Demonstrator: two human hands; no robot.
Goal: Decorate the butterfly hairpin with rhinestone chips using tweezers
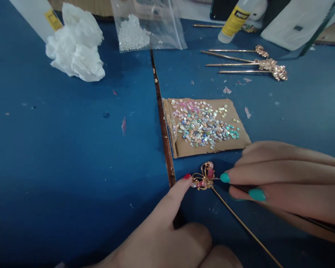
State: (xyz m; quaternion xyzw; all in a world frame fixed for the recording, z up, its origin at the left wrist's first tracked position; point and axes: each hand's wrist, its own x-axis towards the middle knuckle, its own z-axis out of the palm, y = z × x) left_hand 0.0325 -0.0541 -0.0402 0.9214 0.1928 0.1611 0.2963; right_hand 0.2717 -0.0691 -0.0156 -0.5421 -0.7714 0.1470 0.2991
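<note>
"Butterfly hairpin (208, 182)?"
"Right of centre, near side of the cardboard (185, 150); pink pieces (210, 173) seated, filling apparently incomplete."
"Hands?"
"Left hand (164, 234): index touching it, gripping nothing. Right hand (290, 175): gripping a slim tool (318, 223)."

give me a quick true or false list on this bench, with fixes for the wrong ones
1. The left hand touches the butterfly-shaped ornament. True.
2. The right hand is empty. False: it holds a thin tool.
3. Multicoloured chips lie on the cardboard. True.
4. The small white beads lie loose on the table. False: they are in a clear bag.
</note>
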